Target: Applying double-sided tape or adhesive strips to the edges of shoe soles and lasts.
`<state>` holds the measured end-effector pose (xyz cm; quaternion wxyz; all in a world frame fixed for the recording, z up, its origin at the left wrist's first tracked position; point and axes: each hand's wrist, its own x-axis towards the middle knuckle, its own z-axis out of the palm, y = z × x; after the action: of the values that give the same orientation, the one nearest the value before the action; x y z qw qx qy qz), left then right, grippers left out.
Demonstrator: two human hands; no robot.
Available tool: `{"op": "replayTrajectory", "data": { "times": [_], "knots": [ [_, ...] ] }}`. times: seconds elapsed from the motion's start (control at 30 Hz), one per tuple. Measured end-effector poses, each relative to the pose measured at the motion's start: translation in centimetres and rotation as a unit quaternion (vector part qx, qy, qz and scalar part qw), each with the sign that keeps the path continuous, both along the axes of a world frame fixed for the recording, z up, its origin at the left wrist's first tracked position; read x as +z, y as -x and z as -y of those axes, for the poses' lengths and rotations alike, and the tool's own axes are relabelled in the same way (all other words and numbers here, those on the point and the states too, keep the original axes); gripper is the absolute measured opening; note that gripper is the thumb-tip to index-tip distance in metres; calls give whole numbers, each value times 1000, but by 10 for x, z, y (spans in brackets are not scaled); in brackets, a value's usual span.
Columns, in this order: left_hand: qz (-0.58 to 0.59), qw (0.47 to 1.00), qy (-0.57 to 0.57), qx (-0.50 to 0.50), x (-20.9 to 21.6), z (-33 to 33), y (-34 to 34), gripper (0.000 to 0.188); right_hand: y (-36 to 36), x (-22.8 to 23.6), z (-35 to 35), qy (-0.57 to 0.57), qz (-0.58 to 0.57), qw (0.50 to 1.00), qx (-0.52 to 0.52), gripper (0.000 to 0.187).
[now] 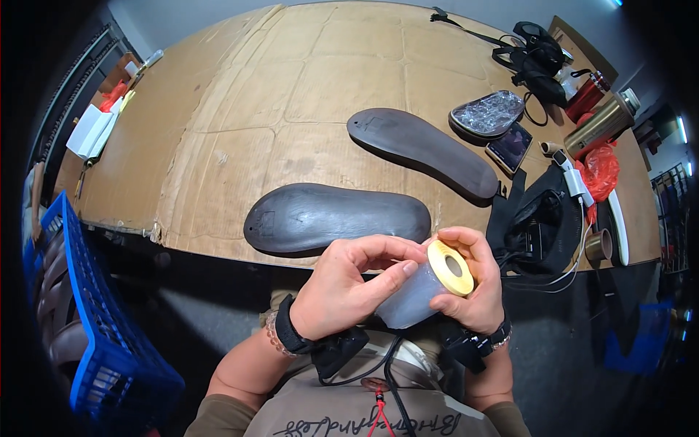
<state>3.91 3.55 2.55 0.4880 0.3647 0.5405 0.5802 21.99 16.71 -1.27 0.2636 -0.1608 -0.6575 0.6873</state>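
Close in front of my body, my right hand [477, 280] is wrapped round a yellow roll of labels [439, 261], its cardboard core facing up to the right. A translucent strip [408, 300] hangs down from the roll. The thumb and fingers of my left hand [349, 280] pinch together at the strip's upper edge beside the roll; a label between the fingertips cannot be made out. Just beyond my hands lies a dark brown shoe sole [335, 217] on the cardboard-covered table. A second brown sole [422, 149] lies farther back to the right, slanting.
The table [240, 95] bears a phone [510, 146], a plastic-wrapped case [486, 114], a black bag [539, 226], metal flasks [601, 124] and a white charger with cable [575, 182] at right. A blue crate [95, 320] holding brown soles stands at lower left.
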Motion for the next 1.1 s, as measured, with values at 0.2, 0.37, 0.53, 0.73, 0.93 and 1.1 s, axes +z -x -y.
{"op": "replayTrajectory", "data": {
  "times": [0.2,0.37,0.53,0.73,0.93,1.1],
  "knots": [
    [-7,1000,9,-10,-1,-1,-1,19,-3,-4,-1,-41,11,999,2,91],
    [-15,1000,1,-14,-4,-2,-2,14,-6,-8,-1,-70,37,997,-13,90],
    [-15,1000,19,-18,-11,-4,0,14,-5,-8,-1,-95,52,994,-12,89],
    [-4,1000,25,-14,-12,-6,-4,17,-7,-6,0,-126,73,989,-11,93],
    [-49,999,-12,18,-10,-2,-12,21,-6,-5,5,-123,77,989,-36,91],
    [-57,998,-11,30,-11,-4,-12,23,-4,-4,7,-177,67,979,-75,82]
  ]
}}
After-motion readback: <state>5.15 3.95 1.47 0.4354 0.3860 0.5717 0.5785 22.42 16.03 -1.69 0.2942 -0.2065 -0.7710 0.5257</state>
